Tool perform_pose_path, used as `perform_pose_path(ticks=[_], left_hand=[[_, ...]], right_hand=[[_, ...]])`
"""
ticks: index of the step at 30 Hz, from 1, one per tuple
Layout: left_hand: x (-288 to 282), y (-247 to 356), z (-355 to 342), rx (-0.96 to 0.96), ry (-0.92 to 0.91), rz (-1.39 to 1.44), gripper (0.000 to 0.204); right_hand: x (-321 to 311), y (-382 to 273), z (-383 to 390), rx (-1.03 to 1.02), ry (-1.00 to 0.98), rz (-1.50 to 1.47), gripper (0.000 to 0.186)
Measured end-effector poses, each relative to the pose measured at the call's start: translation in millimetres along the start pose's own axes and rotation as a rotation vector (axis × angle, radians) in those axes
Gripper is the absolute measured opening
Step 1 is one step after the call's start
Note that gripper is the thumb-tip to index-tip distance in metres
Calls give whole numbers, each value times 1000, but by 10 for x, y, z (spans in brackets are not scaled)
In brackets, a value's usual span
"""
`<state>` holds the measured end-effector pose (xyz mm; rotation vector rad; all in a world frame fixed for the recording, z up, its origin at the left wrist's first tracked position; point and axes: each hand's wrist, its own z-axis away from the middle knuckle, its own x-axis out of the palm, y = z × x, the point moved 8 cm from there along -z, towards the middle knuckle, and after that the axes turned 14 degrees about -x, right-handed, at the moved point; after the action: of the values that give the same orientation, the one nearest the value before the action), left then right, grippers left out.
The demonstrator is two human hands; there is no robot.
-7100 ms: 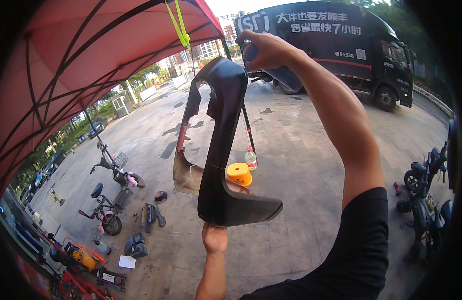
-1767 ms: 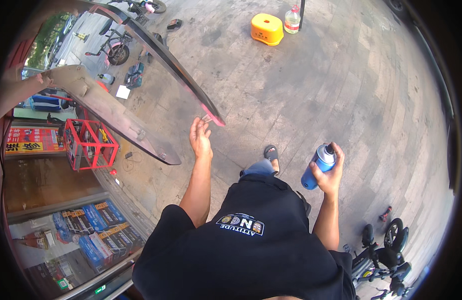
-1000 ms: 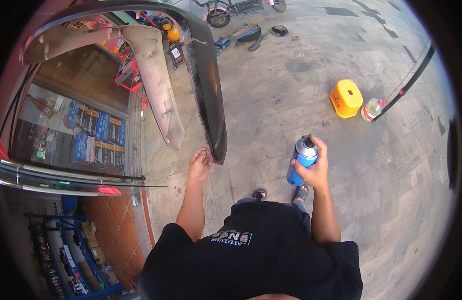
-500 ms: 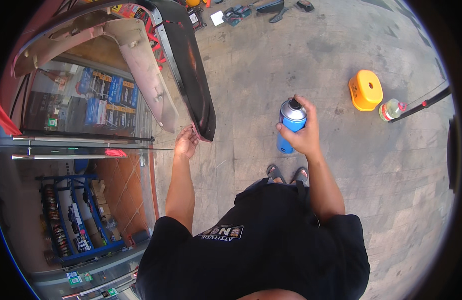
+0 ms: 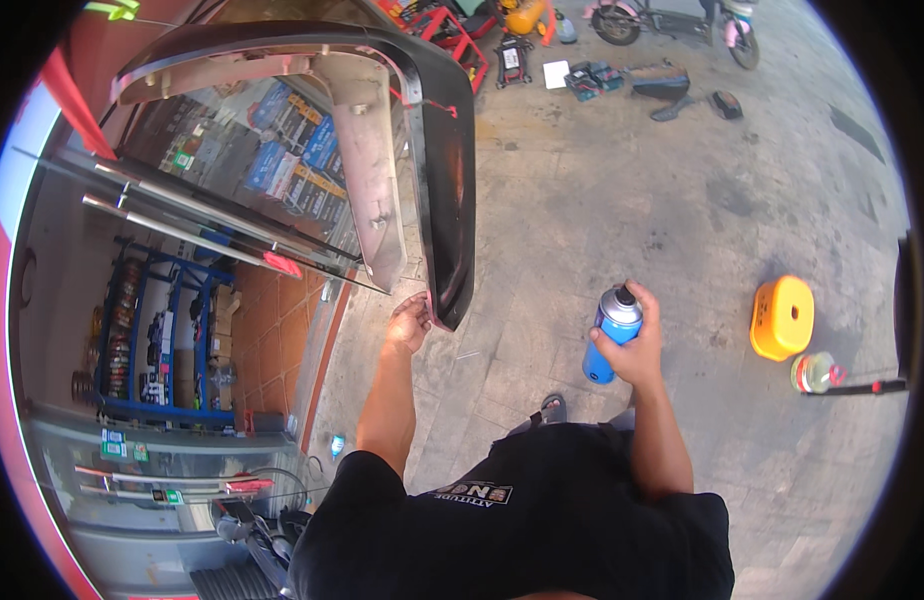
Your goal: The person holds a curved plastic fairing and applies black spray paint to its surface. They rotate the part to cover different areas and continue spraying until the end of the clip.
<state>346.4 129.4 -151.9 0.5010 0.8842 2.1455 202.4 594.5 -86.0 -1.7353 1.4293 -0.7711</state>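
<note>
A large curved vehicle body panel, glossy black outside (image 5: 450, 190) and whitish inside (image 5: 367, 150), reaches from the upper left down to the middle. Reddish patches show along its edges. At its lower tip, the fingers of my left hand (image 5: 409, 322) are closed on the edge. To the right, my right hand (image 5: 639, 352) grips a blue spray can (image 5: 610, 335) with a silver top and black nozzle. The can stands nearly upright, and my index finger lies on the nozzle. A gap separates the can from the panel; no spray is visible.
A yellow stool (image 5: 782, 318) and a clear bottle (image 5: 813, 373) stand on the right. Glass doors with metal handles (image 5: 182, 225) and a blue shelf rack (image 5: 162, 335) are on the left. Tools (image 5: 592, 80) and a scooter (image 5: 672, 18) are at the back.
The view has shifted, so the scene sits lower and the scooter now shows at the back. My left hand stays on the panel's tip, and my right hand still holds the spray can.
</note>
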Motion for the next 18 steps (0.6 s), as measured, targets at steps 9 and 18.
perform_pose_path(ticks=[9,18], left_hand=[[-123,-159,120,48,227,181,20],[-121,-228,127,70,264,205,16]], right_hand=[[-509,171,-812,-57,-130,-91,78],[-94,-102,-1936,-243,-228,-173,77]])
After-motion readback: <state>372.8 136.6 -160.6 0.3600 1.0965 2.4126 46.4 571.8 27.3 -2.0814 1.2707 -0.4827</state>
